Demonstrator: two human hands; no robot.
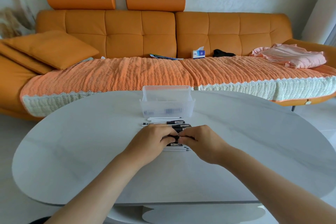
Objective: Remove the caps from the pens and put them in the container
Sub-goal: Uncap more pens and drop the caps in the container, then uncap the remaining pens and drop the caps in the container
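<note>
On the white oval counter we find the two hands close together over a row of pens. The pens lie side by side with their white barrels pointing left and their black caps to the right, so that each can be taken up the same way. The left hand and the right hand meet knuckle to knuckle on one black-capped pen. Each grip is narrow, fingers curled over the pen, holding it from its own side. We judge this two-sided hold to be the set-up for pulling barrel and cap apart along the pen's length. We cannot tell which hand has the cap, since the fingers cover most of it, nor whether the cap is parting from the barrel. The pen sits low, just above or among its neighbours in the row, and more pens show beneath the hands on the near side. Just beyond the row stands the clear plastic container, open at the top and near enough for a short reach forward. Faint dark shapes show through its wall, but we cannot make out what they are. Many pens appear capped, so we judge the task well short of done. Behind the counter runs an orange sofa bearing a tissue box and a folded pink garment.
</note>
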